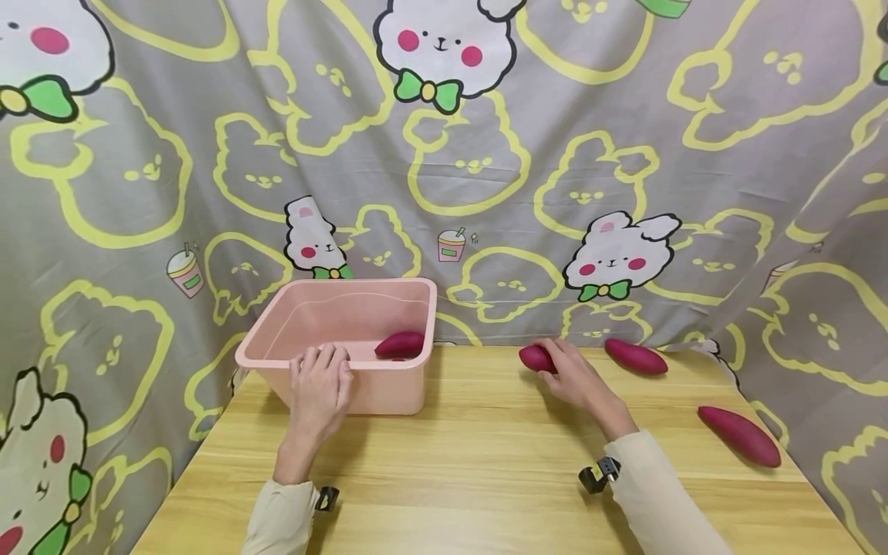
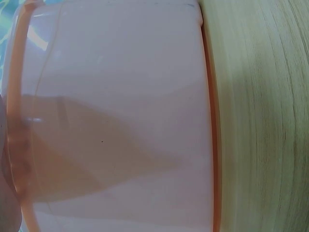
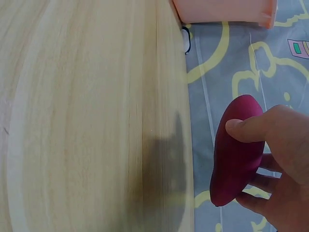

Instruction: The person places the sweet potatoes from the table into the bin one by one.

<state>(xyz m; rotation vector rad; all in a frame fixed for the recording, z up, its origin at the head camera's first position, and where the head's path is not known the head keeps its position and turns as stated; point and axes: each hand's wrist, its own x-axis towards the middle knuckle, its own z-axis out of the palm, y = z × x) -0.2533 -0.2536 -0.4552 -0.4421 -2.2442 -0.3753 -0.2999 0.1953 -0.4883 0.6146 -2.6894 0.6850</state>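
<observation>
My left hand (image 1: pixel 321 381) grips the near rim of a pink plastic bin (image 1: pixel 388 391), its fingers bent over the edge. Up close in the left wrist view, the bin's side wall (image 2: pixel 120 121) fills most of the picture, with the hand just at the left edge. Inside the bin lies a purple sweet potato (image 1: pixel 401 344), partly hidden by the rim. My right hand (image 1: pixel 572 374) holds another purple sweet potato (image 3: pixel 239 154), thumb on one side and fingers on the other, above the far part of the table.
Two more sweet potatoes lie on the wooden table (image 1: pixel 486 462): one (image 1: pixel 635 357) near the back edge, right of the right hand, and one (image 1: pixel 739 436) by the right edge. A grey patterned curtain (image 1: pixel 479 185) hangs behind the table and along its sides.
</observation>
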